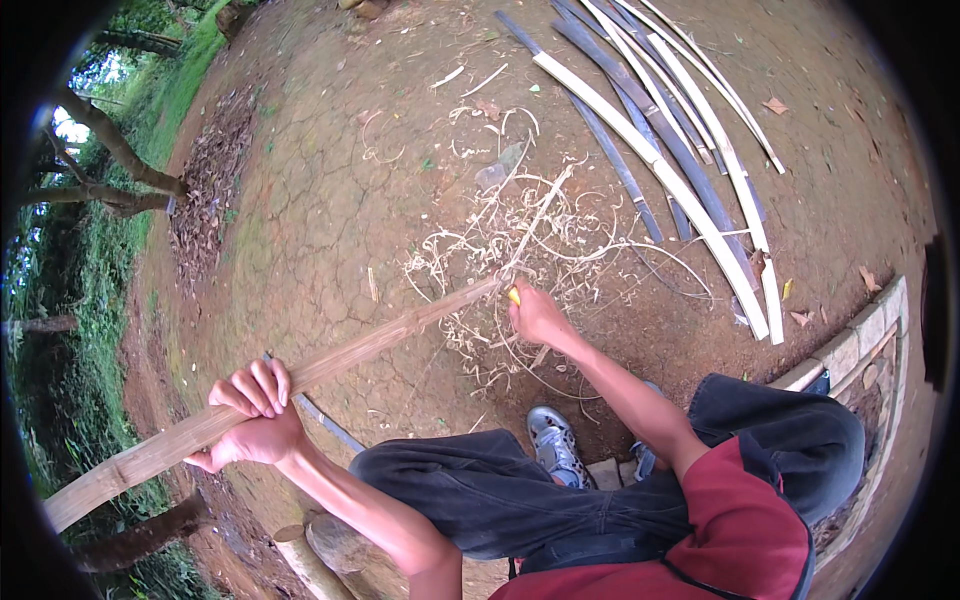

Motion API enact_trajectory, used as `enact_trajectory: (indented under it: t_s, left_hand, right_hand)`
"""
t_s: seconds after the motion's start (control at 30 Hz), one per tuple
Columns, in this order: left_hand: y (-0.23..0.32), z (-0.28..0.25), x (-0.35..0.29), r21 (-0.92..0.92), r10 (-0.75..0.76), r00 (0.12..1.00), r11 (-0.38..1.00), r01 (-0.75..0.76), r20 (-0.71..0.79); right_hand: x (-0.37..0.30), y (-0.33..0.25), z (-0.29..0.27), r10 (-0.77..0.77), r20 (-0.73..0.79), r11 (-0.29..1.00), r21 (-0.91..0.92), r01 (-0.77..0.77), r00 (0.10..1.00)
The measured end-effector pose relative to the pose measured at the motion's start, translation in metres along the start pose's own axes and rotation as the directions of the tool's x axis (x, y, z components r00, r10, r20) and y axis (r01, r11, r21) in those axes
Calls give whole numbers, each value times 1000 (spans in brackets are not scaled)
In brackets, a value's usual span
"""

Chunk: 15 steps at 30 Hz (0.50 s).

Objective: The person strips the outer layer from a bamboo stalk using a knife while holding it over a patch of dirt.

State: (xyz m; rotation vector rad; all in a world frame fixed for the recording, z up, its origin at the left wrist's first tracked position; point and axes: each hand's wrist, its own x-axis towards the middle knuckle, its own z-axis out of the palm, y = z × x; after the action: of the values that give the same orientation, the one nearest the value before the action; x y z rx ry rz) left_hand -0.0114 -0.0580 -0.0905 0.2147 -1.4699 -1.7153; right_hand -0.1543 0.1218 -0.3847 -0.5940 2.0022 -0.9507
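A long split bamboo strip (370,335) runs slantwise from the lower left rim to the middle of the view. Toward its left part, my left hand (258,415) is closed around it, fingers over the top edge. My right hand (538,315) is closed at the strip's far end, on a yellow-handled tool (514,296); only a bit of yellow shows, and its working part cannot be made out. Thin curled bamboo shavings (540,225) lie heaped on the ground just beyond and around my right hand.
Several pale and dark bamboo strips (690,150) lie on the bare earth at the far right. Near my shoes (555,445) is a dark strip (330,425). A brick edging (860,335) borders the right side; cut logs (310,560) lie lower left. Trees (120,150) stand left.
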Motion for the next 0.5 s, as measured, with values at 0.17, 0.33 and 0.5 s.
enact_trajectory:
  t_s: [0.17, 0.33, 0.5]
  left_hand:
    - [4, 1, -8, -3, 25, 1000, 1000, -25, 13]
    - [14, 7, -14, 16, 79, 996, 997, -78, -41]
    - [13, 14, -19, 64, 99, 976, 994, -89, -194]
  right_hand:
    - [-25, -39, 7, 10, 90, 952, 303, -37, 996]
    - [-46, -46, 31, -299, -95, 935, 172, 311, 950]
    - [-75, -77, 35, -318, 37, 933, 188, 306, 947]
